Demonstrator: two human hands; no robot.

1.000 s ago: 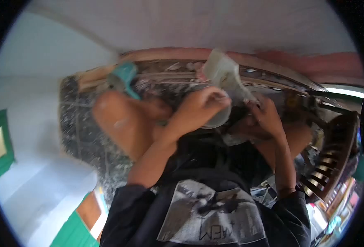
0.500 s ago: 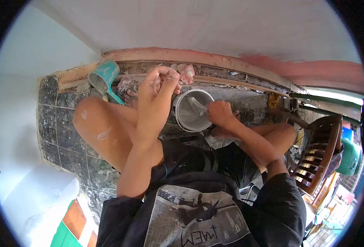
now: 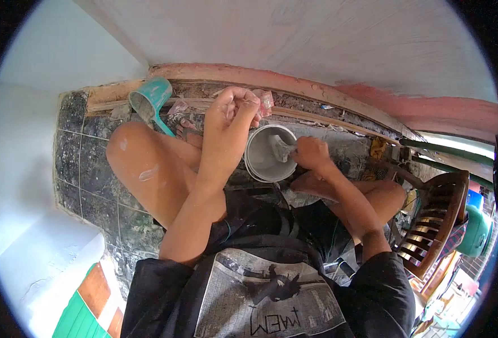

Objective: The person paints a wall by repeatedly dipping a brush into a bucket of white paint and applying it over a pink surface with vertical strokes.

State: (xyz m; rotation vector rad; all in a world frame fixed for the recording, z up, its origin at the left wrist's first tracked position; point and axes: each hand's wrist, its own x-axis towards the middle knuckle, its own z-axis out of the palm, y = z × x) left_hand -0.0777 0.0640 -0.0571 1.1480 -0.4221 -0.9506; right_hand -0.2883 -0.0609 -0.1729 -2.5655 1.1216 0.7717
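Note:
A white bucket (image 3: 251, 169) stands on the floor between my legs, with greyish-white liquid inside. My right hand (image 3: 311, 152) is closed around the handle of a whitish, flat-ended paintbrush (image 3: 281, 149). The brush's coated end is inside the bucket's rim, at its right side. My left hand (image 3: 235, 110) is raised beyond the bucket's left side, with its fingers curled in and the thumb across them. Anything within those fingers is hidden. Pale smears mark this hand.
A teal water dipper (image 3: 154, 94) lies near the wall at left, its handle toward my foot. Behind my left hand is a red-and-white packet (image 3: 266, 102). A wooden ledge (image 3: 311, 117) runs along the wall base. A slatted brown chair (image 3: 437, 217) stands at right.
The brush has turned in the bucket and shows its flat end more broadly. The view has shifted slightly. My left hand stays raised with its fingers curled.

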